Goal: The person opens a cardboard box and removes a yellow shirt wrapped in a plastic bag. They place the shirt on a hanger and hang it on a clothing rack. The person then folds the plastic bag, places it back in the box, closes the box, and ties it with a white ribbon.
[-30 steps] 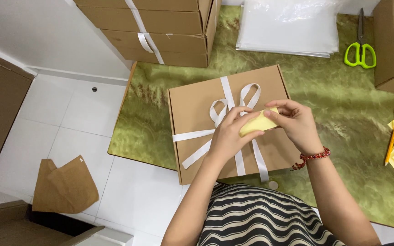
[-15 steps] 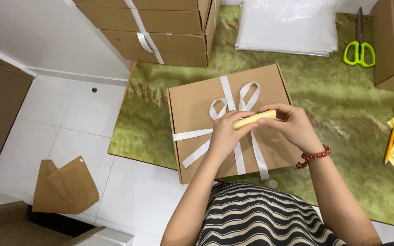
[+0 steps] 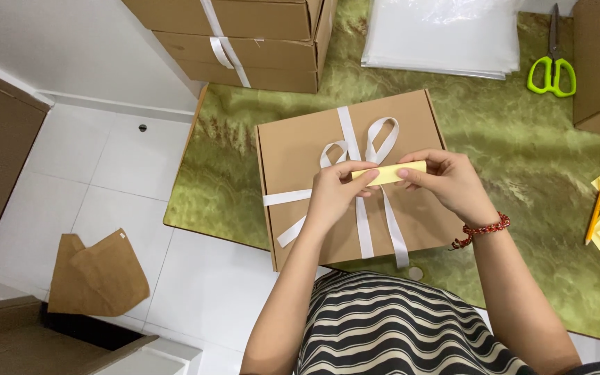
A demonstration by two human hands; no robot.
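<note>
You are pinching a small pale yellow paper slip (image 3: 389, 172) level between both hands, left hand (image 3: 336, 191) and right hand (image 3: 449, 182) each closed on one end, just above the white ribbon bow (image 3: 364, 147) on the flat brown cardboard box (image 3: 355, 177), keeping it flat over the knot.

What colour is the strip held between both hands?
Pale yellow strip, clearest in the head view.

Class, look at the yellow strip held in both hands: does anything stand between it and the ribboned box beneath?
Only the white ribbon bow lies under the yellow strip, on top of the brown box. The left hand and right hand pinch its ends; nothing else intervenes.
</note>
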